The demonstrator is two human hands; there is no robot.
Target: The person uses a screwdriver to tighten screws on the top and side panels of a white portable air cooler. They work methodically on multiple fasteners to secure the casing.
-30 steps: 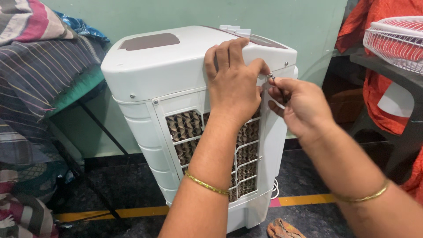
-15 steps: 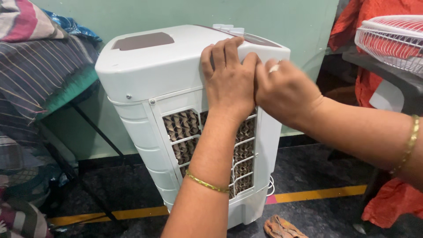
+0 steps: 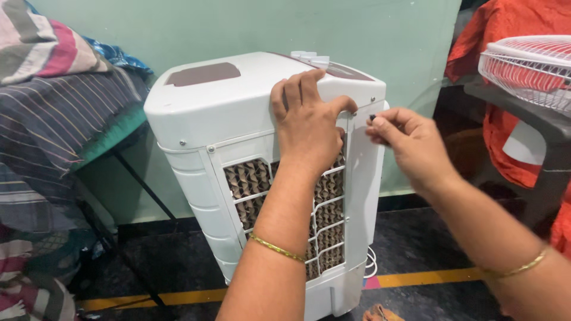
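Observation:
A white air cooler [image 3: 208,113] stands upright on the floor with its back grille and brown honeycomb pad [image 3: 250,178] facing me. My left hand [image 3: 306,122] lies flat against the upper back panel, fingers over the top edge. My right hand [image 3: 410,145] hovers just right of the cooler's upper corner, pinching a small dark screw [image 3: 372,117] between thumb and fingertips. Both wrists wear gold bangles.
Striped cloths [image 3: 53,101] are heaped on a stand at the left. A white wire fan guard [image 3: 529,62] rests on a dark table at the right, with orange fabric [image 3: 505,35] behind. A yellow line [image 3: 428,277] crosses the dark floor.
My right hand has drawn back to the right from the cooler's upper corner, where it pressed beside my left hand half a second ago. The left hand has stayed on the panel.

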